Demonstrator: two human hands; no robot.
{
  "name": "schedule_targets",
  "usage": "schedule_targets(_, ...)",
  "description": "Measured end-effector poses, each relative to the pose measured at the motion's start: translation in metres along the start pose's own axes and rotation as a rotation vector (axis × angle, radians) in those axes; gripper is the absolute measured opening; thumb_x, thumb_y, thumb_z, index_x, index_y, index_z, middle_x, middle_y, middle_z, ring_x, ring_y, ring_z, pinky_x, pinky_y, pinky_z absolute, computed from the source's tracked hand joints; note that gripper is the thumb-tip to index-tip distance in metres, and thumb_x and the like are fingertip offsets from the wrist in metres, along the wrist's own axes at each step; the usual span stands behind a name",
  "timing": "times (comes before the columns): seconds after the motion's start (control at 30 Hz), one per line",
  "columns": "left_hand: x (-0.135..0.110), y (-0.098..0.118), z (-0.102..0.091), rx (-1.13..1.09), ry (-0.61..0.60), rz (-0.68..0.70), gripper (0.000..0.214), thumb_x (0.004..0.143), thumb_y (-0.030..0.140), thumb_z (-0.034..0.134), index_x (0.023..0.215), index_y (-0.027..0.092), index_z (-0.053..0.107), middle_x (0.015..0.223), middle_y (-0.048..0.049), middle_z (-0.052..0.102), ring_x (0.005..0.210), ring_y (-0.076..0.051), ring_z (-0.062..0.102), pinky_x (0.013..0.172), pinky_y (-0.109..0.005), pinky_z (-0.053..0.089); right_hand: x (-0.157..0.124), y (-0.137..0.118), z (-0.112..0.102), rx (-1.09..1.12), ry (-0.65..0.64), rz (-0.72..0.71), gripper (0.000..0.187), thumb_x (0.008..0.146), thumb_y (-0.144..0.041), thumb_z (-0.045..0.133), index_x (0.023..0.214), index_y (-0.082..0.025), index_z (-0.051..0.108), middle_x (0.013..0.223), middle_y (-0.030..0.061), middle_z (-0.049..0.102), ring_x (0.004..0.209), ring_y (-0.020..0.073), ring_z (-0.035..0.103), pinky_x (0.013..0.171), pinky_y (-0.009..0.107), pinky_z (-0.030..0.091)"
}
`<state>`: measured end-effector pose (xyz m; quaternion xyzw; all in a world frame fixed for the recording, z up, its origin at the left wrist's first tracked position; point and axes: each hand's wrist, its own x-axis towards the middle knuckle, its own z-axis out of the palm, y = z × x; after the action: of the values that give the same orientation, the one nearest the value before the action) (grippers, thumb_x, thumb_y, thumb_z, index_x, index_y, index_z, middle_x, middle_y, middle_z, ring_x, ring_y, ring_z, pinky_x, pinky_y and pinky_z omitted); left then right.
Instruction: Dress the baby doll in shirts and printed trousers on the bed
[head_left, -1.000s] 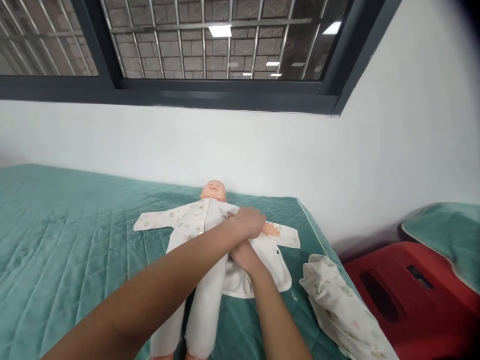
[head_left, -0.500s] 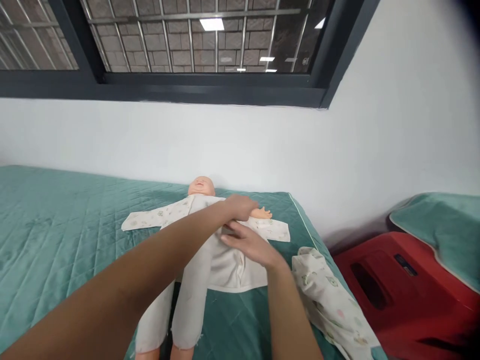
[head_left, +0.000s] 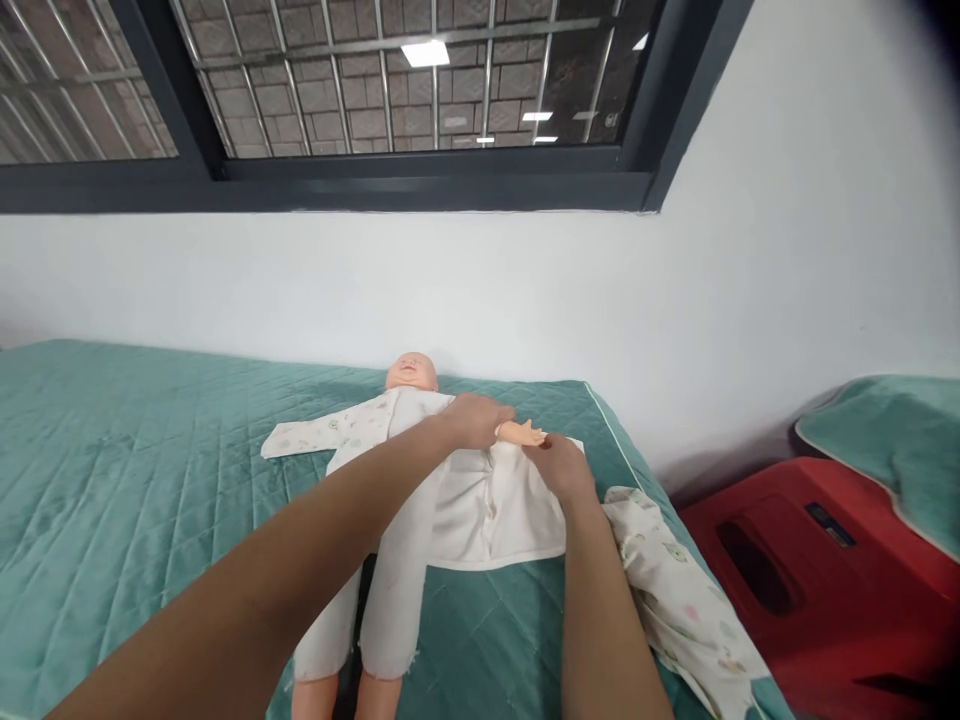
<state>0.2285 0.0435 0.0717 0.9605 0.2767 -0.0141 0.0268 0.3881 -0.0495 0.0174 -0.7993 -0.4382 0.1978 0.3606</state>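
A baby doll (head_left: 411,372) lies on its back on the green quilted bed cover, its head toward the wall. A white patterned baby shirt (head_left: 322,436) is spread under and around it, one sleeve stretched out to the left. Reaching across the doll's body, my left hand (head_left: 478,420) is closed around the doll's arm near the wrist. The doll's small hand (head_left: 525,432) pokes out beyond my fingers. My right hand (head_left: 564,468) is closed at the shirt's right sleeve, beside the doll's fingertips; its own fingertips are partly hidden.
A folded patterned cloth garment (head_left: 686,600) lies on the bed's right edge. Beyond it stands a red plastic chair or stool (head_left: 810,560) with a green cushion (head_left: 892,450) on top. Behind the bed is a white wall (head_left: 337,290) below a dark-framed window (head_left: 420,185).
My right hand has moved right, from beside my left hand to the sleeve by the doll's fingers. My left hand stays on the doll's arm. The view has shifted slightly.
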Motion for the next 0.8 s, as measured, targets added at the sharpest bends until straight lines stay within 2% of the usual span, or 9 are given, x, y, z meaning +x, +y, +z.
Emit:
schedule_targets(0.13,-0.001,0.004,0.009,0.047,-0.027,-0.002,0.022,0.079,0.024,0.054,0.101,0.024,0.061,0.098,-0.0062,0.071,0.086,-0.024,0.065,0.076,-0.034,0.043,0.006,0.011,-0.006,0.200,0.176,0.022,0.020,0.062,-0.027,0.065,0.056,-0.023,0.046,0.057,-0.0030,0.047,0.060,0.0150,0.041,0.056,0.027,0.026)
schedule_targets(0.27,-0.001,0.008,0.014,0.104,-0.067,0.006,0.024,0.078,0.030,0.059,0.101,0.023,0.063,0.098,-0.0080,0.071,0.090,-0.027,0.065,0.086,-0.040,0.041,0.006,0.008,-0.004,0.525,0.262,0.032,0.020,0.062,-0.026,0.060,0.061,-0.023,0.040,0.055,-0.0071,0.040,0.053,0.0115,0.037,0.051,0.025,0.029)
schedule_targets(0.4,-0.004,0.011,0.013,0.109,-0.062,-0.020,0.024,0.079,0.036,0.061,0.099,0.024,0.064,0.100,-0.0069,0.071,0.094,-0.026,0.064,0.092,-0.042,0.038,0.003,-0.003,-0.006,0.859,0.252,0.034,0.030,0.061,-0.032,0.063,0.067,-0.024,0.035,0.054,-0.0094,0.039,0.048,0.0097,0.039,0.046,0.024,0.034)
schedule_targets(0.5,-0.006,0.013,0.011,0.112,-0.055,-0.034,0.024,0.082,0.035,0.058,0.103,0.024,0.065,0.103,-0.0070,0.072,0.096,-0.026,0.063,0.095,-0.044,0.035,0.001,-0.009,-0.010,1.031,0.255,0.035,0.033,0.057,-0.031,0.065,0.068,-0.024,0.034,0.054,-0.0099,0.040,0.047,0.0087,0.040,0.044,0.022,0.035)
schedule_targets(0.67,-0.006,0.016,0.013,0.144,-0.032,-0.069,0.021,0.087,0.029,0.053,0.101,0.022,0.067,0.108,-0.0098,0.071,0.099,-0.028,0.062,0.095,-0.046,0.033,-0.001,-0.016,-0.016,1.205,0.225,0.009,0.035,0.055,-0.029,0.066,0.067,-0.024,0.033,0.055,-0.0104,0.039,0.049,0.0081,0.043,0.047,0.022,0.039)
schedule_targets(0.8,-0.004,0.020,0.016,0.145,-0.030,-0.108,0.019,0.085,0.029,0.056,0.094,0.021,0.070,0.106,-0.0108,0.072,0.097,-0.028,0.063,0.096,-0.047,0.033,-0.006,-0.028,-0.016,1.272,0.096,-0.059,0.038,0.059,-0.031,0.067,0.067,-0.024,0.031,0.056,-0.0101,0.038,0.049,0.0087,0.044,0.050,0.024,0.044)
